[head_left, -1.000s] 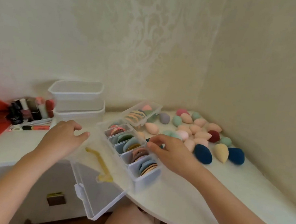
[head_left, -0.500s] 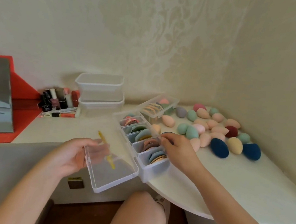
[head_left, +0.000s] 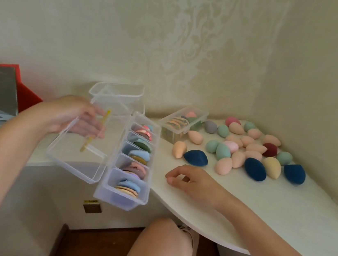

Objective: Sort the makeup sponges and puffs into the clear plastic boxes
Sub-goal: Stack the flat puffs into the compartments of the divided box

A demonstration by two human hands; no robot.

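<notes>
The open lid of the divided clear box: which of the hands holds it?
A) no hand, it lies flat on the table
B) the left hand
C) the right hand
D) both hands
B: the left hand grips the lid, and the right hand is apart from the divided box, holding nothing.

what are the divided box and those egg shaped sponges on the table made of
The divided box looks like clear, glossy hard plastic: the puffs inside and fingers of the left hand behind its lid show through. The egg-shaped sponges look like matte foam, dull with no shine; softness is only a guess.
</notes>
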